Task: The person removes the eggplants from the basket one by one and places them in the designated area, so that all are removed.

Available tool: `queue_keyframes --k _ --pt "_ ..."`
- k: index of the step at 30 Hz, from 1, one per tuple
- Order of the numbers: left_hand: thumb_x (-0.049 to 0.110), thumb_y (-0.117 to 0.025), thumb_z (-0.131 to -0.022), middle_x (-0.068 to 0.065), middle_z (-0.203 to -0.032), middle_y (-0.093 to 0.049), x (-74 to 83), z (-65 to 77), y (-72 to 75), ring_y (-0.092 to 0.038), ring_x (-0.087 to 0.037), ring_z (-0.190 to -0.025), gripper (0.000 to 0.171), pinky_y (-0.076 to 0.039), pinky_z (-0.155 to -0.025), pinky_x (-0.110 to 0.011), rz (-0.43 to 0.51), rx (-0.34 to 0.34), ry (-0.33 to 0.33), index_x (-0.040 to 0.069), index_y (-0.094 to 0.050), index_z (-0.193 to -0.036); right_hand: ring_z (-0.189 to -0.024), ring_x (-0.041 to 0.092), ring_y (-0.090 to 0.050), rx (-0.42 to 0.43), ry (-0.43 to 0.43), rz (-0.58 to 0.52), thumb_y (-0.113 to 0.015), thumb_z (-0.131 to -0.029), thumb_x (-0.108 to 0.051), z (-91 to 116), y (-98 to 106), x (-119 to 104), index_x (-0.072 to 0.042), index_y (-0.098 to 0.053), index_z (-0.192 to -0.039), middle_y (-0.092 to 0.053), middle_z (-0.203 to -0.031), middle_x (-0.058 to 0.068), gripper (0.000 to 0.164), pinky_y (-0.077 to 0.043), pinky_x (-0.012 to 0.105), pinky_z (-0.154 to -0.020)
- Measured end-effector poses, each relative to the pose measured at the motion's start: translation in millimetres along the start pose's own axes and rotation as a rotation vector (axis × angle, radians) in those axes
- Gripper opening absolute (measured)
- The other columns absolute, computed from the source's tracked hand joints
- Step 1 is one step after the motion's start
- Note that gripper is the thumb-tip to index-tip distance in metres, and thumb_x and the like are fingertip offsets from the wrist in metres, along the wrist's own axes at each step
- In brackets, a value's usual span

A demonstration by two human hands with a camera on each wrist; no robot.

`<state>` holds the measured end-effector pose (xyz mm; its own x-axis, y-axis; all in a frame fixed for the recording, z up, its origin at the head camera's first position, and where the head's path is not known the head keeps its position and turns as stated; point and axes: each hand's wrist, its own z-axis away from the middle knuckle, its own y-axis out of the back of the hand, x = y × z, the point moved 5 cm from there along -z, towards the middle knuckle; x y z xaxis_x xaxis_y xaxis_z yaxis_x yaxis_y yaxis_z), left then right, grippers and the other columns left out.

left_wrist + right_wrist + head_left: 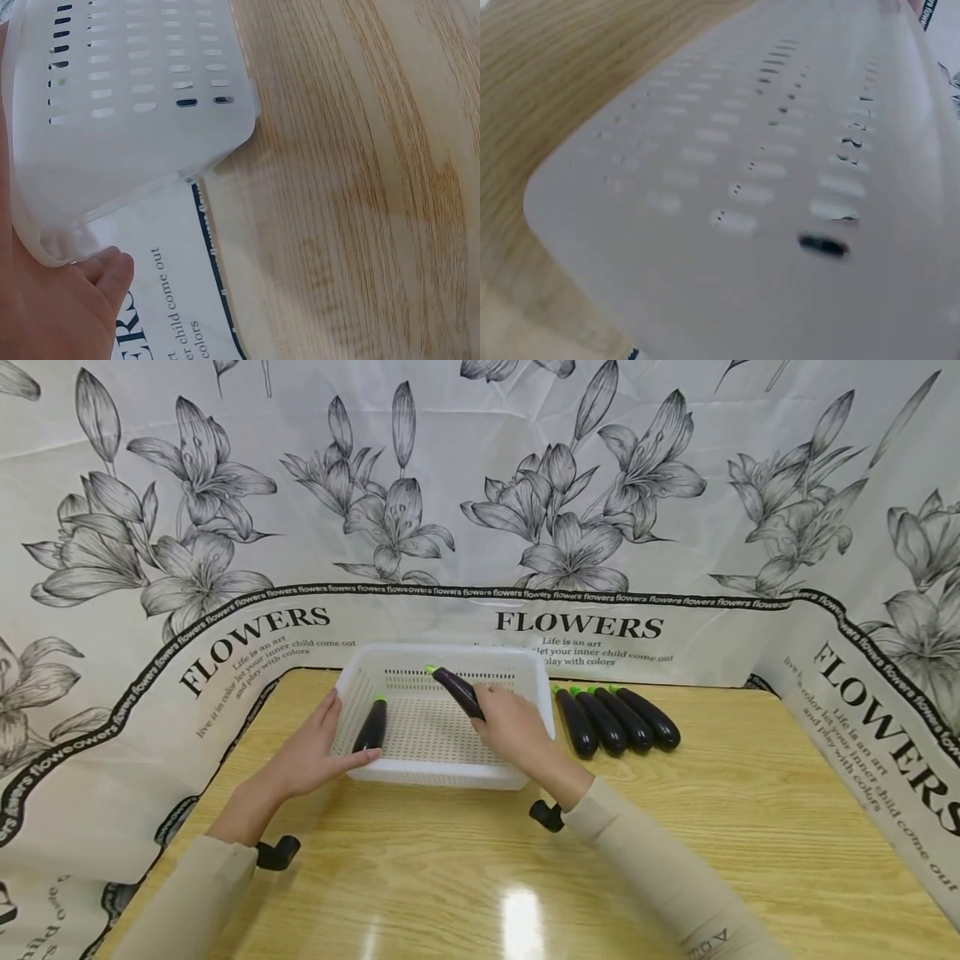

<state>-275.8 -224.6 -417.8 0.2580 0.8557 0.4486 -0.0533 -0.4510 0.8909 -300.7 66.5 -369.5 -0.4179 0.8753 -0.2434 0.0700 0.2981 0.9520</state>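
In the head view, my right hand grips a dark purple eggplant by its thick end. Its green stem points up and left, over the white plastic basket. Another eggplant lies inside along the left side. My left hand rests against the basket's left side, fingers extended along the wall and thumb reaching over the front rim. The left wrist view has that hand at the rim of the slotted basket. Mostly the basket's outer wall fills the right wrist view; the held eggplant is hidden there.
Several eggplants lie side by side on the wooden table, right of the basket. A white cloth printed with flowers and lettering hangs behind and at both sides. Black wrist mounts show below the hands.
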Motion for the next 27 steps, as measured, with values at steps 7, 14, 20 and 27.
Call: queue_keyframes --k 7,14,20,27 --pt "0.077 -0.059 -0.088 -0.017 -0.17 0.01 -1.2 -0.5 -1.4 -0.007 -0.046 -0.155 0.125 -0.019 -0.121 -0.063 -0.005 -0.008 0.003 0.0 0.005 -0.162 -0.1 0.031 -0.069 0.049 0.018 0.015 -0.068 -0.101 -0.022 8.6 27.8 17.3 -0.005 -0.055 -0.143 -0.067 -0.121 0.015 0.047 -0.058 0.047 -0.078" --pt "0.077 -0.06 -0.087 -0.018 -0.17 0.01 0.4 -2.2 1.0 -0.007 -0.046 -0.155 0.126 -0.019 -0.121 -0.063 -0.008 -0.01 -0.002 -0.001 0.005 -0.162 -0.107 0.035 -0.066 0.071 -0.005 -0.012 -0.066 -0.101 -0.022 16.1 45.7 44.4 -0.002 -0.049 -0.149 -0.064 -0.127 0.02 0.054 -0.056 0.05 -0.084" --pt "0.078 -0.058 -0.087 -0.015 -0.17 0.012 0.3 -3.4 1.6 -0.005 -0.043 -0.156 0.126 -0.017 -0.122 -0.061 -0.019 -0.023 -0.006 -0.001 0.006 -0.162 -0.121 0.039 -0.061 0.072 -0.007 -0.074 -0.066 -0.102 -0.023 24.0 52.4 58.6 -0.001 -0.048 -0.149 -0.059 -0.139 0.022 0.055 -0.052 0.054 -0.097" --pt "0.078 -0.059 -0.087 -0.017 -0.17 0.01 -1.0 -1.3 0.7 -0.006 -0.044 -0.155 0.127 -0.018 -0.122 -0.063 -0.005 -0.021 0.009 -0.001 0.005 -0.162 -0.132 0.041 -0.054 0.055 -0.047 -0.06 -0.066 -0.101 -0.019 30.4 54.9 75.2 0.0 -0.047 -0.15 -0.054 -0.146 0.023 0.056 -0.046 0.057 -0.106"
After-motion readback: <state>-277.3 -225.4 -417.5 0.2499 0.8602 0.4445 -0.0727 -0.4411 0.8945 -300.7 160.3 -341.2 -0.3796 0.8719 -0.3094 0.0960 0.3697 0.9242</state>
